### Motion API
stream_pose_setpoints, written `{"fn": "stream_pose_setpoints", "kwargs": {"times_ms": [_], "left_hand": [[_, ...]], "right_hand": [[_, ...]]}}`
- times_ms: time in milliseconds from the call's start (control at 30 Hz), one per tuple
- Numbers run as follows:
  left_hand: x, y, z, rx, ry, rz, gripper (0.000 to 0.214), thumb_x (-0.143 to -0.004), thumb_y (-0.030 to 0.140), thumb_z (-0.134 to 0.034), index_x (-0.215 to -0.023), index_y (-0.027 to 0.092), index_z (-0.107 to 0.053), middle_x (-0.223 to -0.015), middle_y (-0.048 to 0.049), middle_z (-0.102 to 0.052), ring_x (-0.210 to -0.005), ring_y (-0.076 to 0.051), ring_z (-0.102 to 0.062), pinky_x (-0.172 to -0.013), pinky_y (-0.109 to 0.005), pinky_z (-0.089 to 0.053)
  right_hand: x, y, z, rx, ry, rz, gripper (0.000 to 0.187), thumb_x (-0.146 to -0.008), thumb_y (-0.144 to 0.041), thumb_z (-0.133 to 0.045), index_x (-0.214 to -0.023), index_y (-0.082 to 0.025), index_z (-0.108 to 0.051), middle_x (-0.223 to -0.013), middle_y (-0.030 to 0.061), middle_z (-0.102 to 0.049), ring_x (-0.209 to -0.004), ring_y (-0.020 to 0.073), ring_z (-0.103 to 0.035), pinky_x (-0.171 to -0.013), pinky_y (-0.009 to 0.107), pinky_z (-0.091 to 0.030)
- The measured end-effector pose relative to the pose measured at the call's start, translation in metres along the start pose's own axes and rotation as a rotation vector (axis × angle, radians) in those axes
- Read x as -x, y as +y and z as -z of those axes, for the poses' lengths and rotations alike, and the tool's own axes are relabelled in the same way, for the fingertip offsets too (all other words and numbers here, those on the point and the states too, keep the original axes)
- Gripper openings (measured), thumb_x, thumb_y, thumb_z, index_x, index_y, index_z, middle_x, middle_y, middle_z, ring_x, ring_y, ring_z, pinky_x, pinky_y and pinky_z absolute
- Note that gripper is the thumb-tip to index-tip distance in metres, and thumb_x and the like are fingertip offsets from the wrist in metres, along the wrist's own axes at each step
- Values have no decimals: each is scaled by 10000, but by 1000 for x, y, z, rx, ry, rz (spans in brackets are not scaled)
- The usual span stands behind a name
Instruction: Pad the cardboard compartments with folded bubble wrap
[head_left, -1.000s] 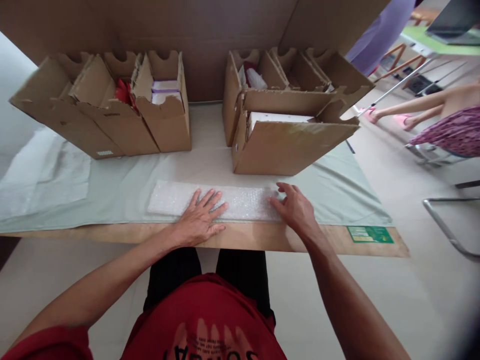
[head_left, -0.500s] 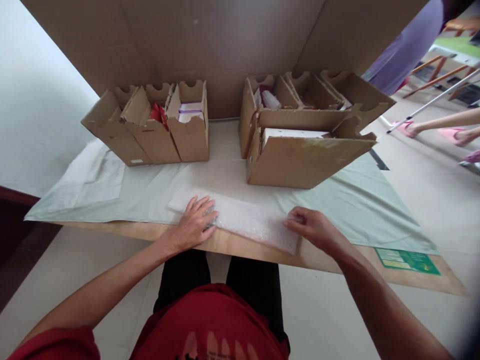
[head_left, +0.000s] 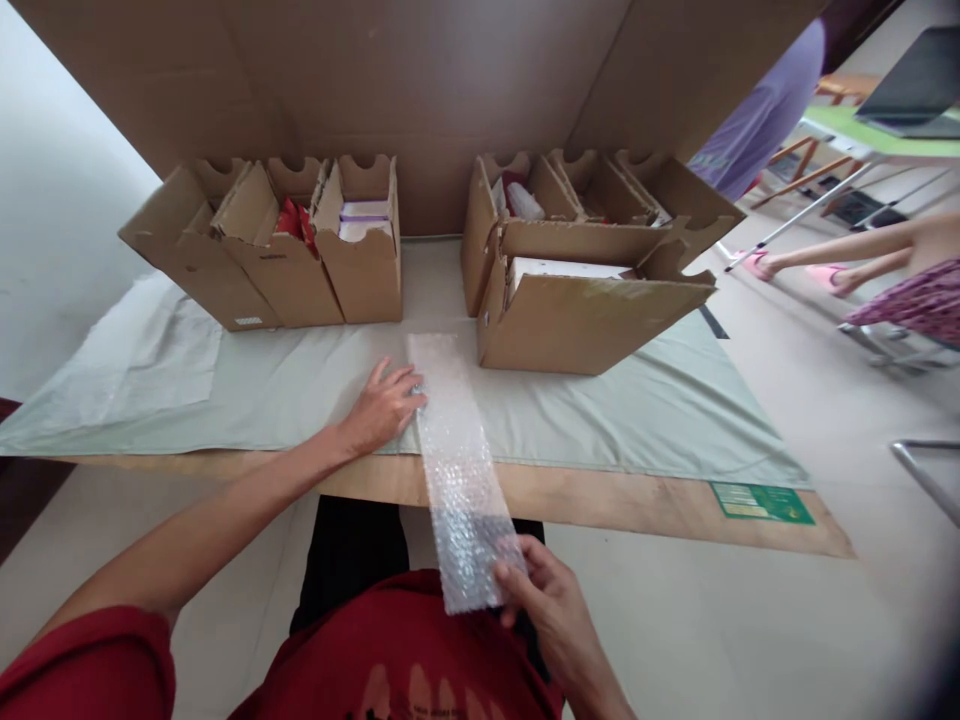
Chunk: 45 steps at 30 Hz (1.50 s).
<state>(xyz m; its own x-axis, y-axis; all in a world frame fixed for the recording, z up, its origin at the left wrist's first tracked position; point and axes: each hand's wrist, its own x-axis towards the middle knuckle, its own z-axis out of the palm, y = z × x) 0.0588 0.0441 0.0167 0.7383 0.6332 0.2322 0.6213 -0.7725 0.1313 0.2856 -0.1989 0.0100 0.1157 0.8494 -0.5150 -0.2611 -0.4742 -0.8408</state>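
A long strip of bubble wrap [head_left: 457, 440] runs from the cloth over the table's front edge toward my body. My right hand [head_left: 551, 590] pinches its near right corner between thumb and fingers, just in front of my red shirt. At the strip's left edge, on the cloth, rests my left hand [head_left: 381, 405]; its fingers are spread and the tips touch the wrap. Whether anything lies inside the folded wrap cannot be made out.
Cardboard file boxes [head_left: 367, 270] stand at the back left, holding red packets and white-purple boxes. More cardboard boxes [head_left: 592, 320] stand at right. A large cardboard panel [head_left: 420, 90] rises behind. White wrapping sheets [head_left: 165, 350] lie at left. People sit beyond the table's right side.
The bubble wrap strip has turned from lying along the table edge to pointing toward me. My right hand has moved down and left with its end; my left hand has stayed beside it.
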Motion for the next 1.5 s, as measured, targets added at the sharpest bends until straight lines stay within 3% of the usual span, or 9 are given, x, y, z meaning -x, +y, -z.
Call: {"fn": "stream_pose_setpoints", "kwargs": {"times_ms": [200, 500, 600, 700, 800, 900, 1067, 1267, 1500], "left_hand": [[-22, -17, 8, -13, -18, 72, 426, -863, 14, -473, -1143, 165, -756, -1422, -179, -622, -1383, -362, -525, -1181, -656, -343], [85, 35, 32, 287, -185, -193, 827, -697, 28, -569, -1496, 228, -493, -1657, -126, -375, -1563, -319, -287, -1264, -598, -277], [88, 41, 29, 294, -178, -226, 724, -778, 106, -627, -1483, 211, -502, -1641, -146, -397, -1559, -328, -296, -1265, -607, -264], [79, 44, 18, 333, -48, -219, 431, -920, 166, -592, -1349, 205, -620, -1476, -128, -607, -1480, -300, -448, -1230, -573, -339], [71, 47, 10, 493, 104, -116, 281, -998, 174, -496, -1192, 199, -697, -1207, -90, -765, -1252, -233, -658, -1119, -463, -474], [64, 51, 15, 655, 94, 55, 260, -1018, 237, -469, -1006, 191, -724, -1004, -69, -783, -1000, -197, -716, -953, -374, -538], [51, 56, 27, 720, 39, 326, 393, -980, 348, -495, -621, 195, -540, -597, 16, -530, -639, -139, -524, -659, -270, -428], [35, 57, 13, 887, 143, 566, 325, -929, 441, -516, -807, 172, -653, -662, 16, -576, -616, -129, -520, -588, -242, -397], [25, 64, -8, 567, 293, 692, 382, -897, 302, -591, -1242, 152, -659, -707, 7, -675, -654, -164, -630, -703, -273, -483]], "right_hand": [[-25, 6, -42, -68, -29, 65, 469, -705, -578, -861, -807, -149, -703, -660, 13, -646, -511, 100, -520, -433, 204, -439], [-11, -2, -36, -176, -96, -62, 433, -744, -543, -860, -843, -161, -684, -667, 19, -674, -522, 105, -578, -472, 194, -464], [-6, -9, -41, -288, -132, -139, 425, -708, -506, -893, -846, -172, -670, -705, 5, -665, -522, 105, -590, -431, 185, -449], [0, -17, -40, -310, -176, -155, 427, -724, -521, -880, -887, -182, -679, -720, 8, -663, -518, 114, -599, -418, 194, -446], [0, -26, -19, -201, -179, 44, 472, -790, -642, -781, -901, -192, -693, -761, 59, -706, -566, 159, -639, -488, 261, -512], [-14, -37, 9, 117, 1, 383, 454, -794, -607, -790, -1044, -234, -715, -979, 101, -759, -740, 211, -690, -681, 354, -582], [-63, -64, 10, 550, 16, 532, 680, -748, -461, -824, -1356, -263, -590, -1372, 132, -653, -1152, 284, -649, -867, 405, -558], [-115, -69, -33, 481, -87, 489, 525, -820, -467, -673, -1239, -161, -599, -778, 14, -695, -697, 170, -632, -693, 310, -504], [-130, -63, -41, 571, 94, 565, 528, -821, -366, -621, -1297, -145, -569, -754, 3, -688, -678, 172, -631, -679, 297, -483]]}}
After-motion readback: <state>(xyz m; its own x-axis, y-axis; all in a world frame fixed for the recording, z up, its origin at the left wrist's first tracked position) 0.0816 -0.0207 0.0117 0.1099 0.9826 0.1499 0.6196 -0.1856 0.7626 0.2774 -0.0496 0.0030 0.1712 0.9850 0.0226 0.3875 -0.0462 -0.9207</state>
